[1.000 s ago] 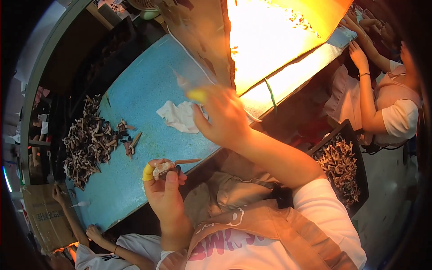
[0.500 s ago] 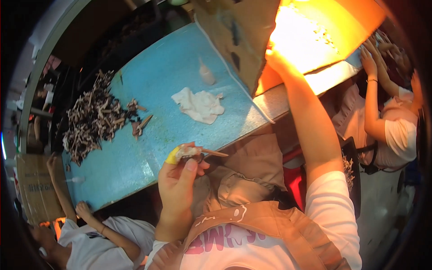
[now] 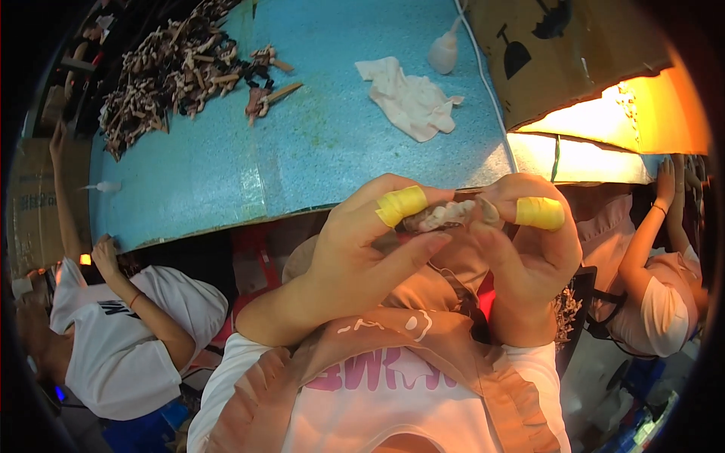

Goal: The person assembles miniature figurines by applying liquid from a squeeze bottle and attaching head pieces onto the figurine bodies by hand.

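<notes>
Left hand and right hand pinch one small pale part between taped fingers, above the blue worktop edge. Risk: the shallow fingertip grip probably slips, dropping the part off the worktop.

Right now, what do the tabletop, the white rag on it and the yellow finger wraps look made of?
Tabletop: likely foam or rubbery mat, matte blue, speckled grain, scuffed.
White rag: soft cloth, crumpled folds, matte.
Yellow finger wraps: probably tape or thin rubber bands, smooth, snug round one finger of the left hand and one of the right hand.
</notes>
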Available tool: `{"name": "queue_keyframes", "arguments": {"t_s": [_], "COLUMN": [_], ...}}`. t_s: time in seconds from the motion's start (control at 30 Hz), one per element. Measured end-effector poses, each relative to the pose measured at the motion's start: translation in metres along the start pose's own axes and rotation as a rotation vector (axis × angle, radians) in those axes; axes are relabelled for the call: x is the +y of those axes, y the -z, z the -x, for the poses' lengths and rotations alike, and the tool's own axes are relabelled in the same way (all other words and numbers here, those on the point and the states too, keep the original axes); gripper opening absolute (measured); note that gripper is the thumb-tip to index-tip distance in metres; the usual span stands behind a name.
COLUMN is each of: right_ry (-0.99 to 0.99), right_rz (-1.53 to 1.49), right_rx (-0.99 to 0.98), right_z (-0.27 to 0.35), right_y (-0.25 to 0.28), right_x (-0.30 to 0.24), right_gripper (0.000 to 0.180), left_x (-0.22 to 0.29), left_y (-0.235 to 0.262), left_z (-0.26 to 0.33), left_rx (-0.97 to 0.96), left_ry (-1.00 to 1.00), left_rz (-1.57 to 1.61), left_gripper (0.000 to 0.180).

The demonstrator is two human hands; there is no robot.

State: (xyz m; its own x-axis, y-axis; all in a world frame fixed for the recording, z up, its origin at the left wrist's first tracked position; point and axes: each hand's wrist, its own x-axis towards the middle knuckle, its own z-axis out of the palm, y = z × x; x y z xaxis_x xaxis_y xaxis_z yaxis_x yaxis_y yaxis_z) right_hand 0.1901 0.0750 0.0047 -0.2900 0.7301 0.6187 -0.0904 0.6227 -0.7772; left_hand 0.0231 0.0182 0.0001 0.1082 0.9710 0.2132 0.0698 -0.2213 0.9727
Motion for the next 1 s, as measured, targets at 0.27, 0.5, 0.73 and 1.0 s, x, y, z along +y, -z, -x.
{"name": "queue_keyframes", "arguments": {"t_s": [0.27, 0.5, 0.73, 1.0], "right_ry": [0.179, 0.133, 0.182, 0.413], "right_rz": [0.424, 0.424, 0.688, 0.736], "right_rx": [-0.203, -0.198, -0.222, -0.072], "right_z": [-0.008, -0.007, 0.007, 0.023], "right_y": [-0.001, -0.004, -0.009, -0.018], "right_x": [-0.013, -0.013, -0.02, -0.008], "right_gripper": [0.027, 0.026, 0.024, 0.022], "left_x": [-0.004, -0.006, -0.009, -0.002], "left_y": [0.004, 0.008, 0.013, 0.017], "left_z": [0.005, 0.005, 0.003, 0.005], "left_rx": [0.059, 0.054, -0.002, -0.101], "left_ry": [-0.106, -0.164, -0.245, -0.115], "left_rz": [-0.203, -0.281, -0.237, 0.064], "left_gripper": [0.035, 0.037, 0.041, 0.034]}}
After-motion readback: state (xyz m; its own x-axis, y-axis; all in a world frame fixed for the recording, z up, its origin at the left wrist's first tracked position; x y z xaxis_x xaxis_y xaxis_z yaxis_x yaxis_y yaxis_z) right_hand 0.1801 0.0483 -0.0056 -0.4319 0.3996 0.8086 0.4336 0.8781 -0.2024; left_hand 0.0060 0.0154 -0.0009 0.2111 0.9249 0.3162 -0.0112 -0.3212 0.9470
